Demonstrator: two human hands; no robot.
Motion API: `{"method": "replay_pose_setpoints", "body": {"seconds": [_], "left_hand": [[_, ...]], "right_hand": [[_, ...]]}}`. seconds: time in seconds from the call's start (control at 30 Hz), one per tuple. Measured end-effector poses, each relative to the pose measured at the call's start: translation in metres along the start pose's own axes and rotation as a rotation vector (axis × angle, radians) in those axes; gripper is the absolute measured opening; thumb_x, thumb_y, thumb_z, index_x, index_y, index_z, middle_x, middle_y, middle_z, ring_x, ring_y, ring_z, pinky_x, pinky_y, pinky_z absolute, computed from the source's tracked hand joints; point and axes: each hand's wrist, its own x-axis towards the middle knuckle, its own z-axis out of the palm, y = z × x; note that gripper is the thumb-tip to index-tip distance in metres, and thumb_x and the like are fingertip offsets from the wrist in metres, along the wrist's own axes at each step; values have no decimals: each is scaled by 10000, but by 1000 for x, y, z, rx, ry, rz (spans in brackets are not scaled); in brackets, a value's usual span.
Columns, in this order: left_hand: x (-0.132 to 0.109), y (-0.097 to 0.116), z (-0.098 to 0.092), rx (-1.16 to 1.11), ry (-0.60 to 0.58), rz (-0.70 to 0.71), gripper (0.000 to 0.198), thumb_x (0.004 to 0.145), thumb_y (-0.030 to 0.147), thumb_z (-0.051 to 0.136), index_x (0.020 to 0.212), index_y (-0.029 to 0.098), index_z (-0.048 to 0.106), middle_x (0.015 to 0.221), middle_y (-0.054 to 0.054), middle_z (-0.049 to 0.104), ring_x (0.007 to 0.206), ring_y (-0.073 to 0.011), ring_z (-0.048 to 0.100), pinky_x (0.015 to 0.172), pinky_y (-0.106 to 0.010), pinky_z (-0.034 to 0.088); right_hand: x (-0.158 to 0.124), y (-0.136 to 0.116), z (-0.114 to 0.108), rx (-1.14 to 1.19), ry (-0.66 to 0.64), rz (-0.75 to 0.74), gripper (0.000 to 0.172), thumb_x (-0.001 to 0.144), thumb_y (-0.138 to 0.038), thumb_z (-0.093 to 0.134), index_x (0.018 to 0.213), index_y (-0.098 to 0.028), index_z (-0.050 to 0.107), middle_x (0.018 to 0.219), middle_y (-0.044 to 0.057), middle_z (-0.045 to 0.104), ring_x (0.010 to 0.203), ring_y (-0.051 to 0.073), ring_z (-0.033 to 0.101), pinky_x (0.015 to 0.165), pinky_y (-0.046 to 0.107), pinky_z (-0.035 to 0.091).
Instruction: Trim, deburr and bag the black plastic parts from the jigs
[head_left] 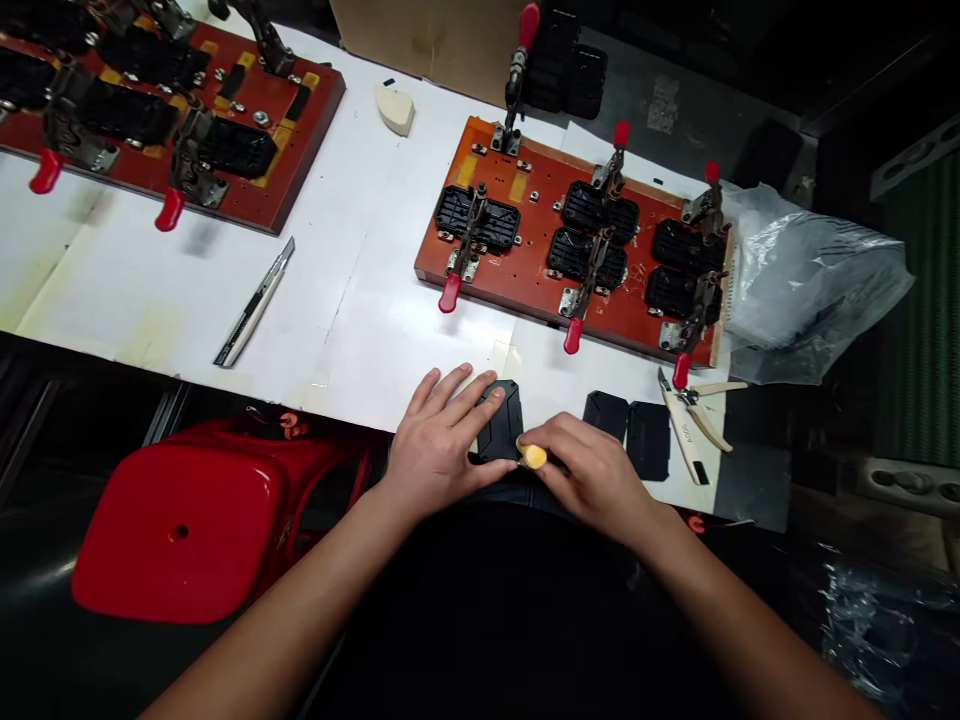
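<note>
Here, clasping a yellow-ended tool (533, 456) in right fingers (568, 436), resting spread left fingers (478, 392) on a black cover (507, 424), near on the desk (356, 335).

The plate (507, 425) under the left hand (446, 440) is black with thin lines. The tool (534, 457) in the right hand (596, 470) has a yellow end. Beside that hand, two flat pieces (649, 440) are black, and farther right a knife (684, 428) is creamy white with a black end. Ahead of both hands, a board (525, 275) is orange-brown with red handles (450, 294). Left of them, a stool (180, 480) is bright red.
</note>
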Motion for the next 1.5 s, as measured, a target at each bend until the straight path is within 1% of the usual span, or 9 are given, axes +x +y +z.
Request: {"method": "replay_pose_setpoints", "body": {"seconds": [0.33,0.57,0.83,1.0,1.1,1.17,1.27,1.4,1.5], "left_hand": [[0,0,0,45,-9,27,727,902,587,720,1502,204,573,1610,-106,547,1543,-383,406,1299,-599,233],[-3,-3,2,150,-22,75,747,936,537,684,1569,207,464,1643,-125,499,1553,-390,377,1285,-622,244],[1,1,-6,176,-78,38,901,918,531,722,1654,261,279,1636,-152,486,1538,-399,395,1280,-677,223],[8,6,-13,168,-160,21,1021,865,634,755,1667,264,241,1705,-195,347,1582,-406,319,1282,-701,179],[11,5,-10,171,-186,-1,1052,880,642,736,1679,260,168,1734,-181,305,1621,-387,236,1293,-687,167],[11,3,-7,165,-206,-3,1031,899,614,730,1678,265,152,1715,-155,363,1627,-370,223,1304,-674,150],[11,4,-7,109,-203,14,942,921,528,731,1662,285,201,1672,-144,425,1605,-371,280,1304,-680,145],[17,14,-16,-28,-163,18,863,923,433,713,1645,287,266,1600,-174,424,1511,-383,423,1237,-648,364],[10,24,-24,-72,-195,52,923,859,460,747,1642,299,286,1543,-176,444,1449,-418,487,1143,-628,499]], "right_hand": [[-23,0,0,9,0,-48,224,1037,-165,524,1232,-224,618,1039,69,694,928,204,675,813,333,562],[30,39,-99,-205,378,463,543,939,-480,739,1351,-192,531,930,31,726,793,222,716,705,331,546],[109,65,-159,-425,258,521,283,895,-423,790,963,-149,765,963,158,791,961,325,728,829,385,519],[-2,15,-133,-132,393,418,349,1060,-484,528,1252,-263,718,1085,65,784,957,241,730,826,359,563],[-119,-13,-88,421,37,314,286,952,-443,715,1225,-360,742,944,7,773,745,181,717,643,282,583],[-197,-14,-49,592,-131,447,268,947,-444,714,1197,-359,759,986,38,777,823,214,746,735,322,628],[-280,10,12,427,93,857,317,1007,-526,566,861,-294,724,775,40,732,726,253,735,665,369,626],[-295,68,60,105,573,1090,353,948,-540,621,1163,-262,653,1046,108,767,895,301,781,768,440,665],[-268,111,64,11,649,997,430,947,-507,617,1266,-218,626,1343,177,661,1207,336,704,983,510,615]]}}
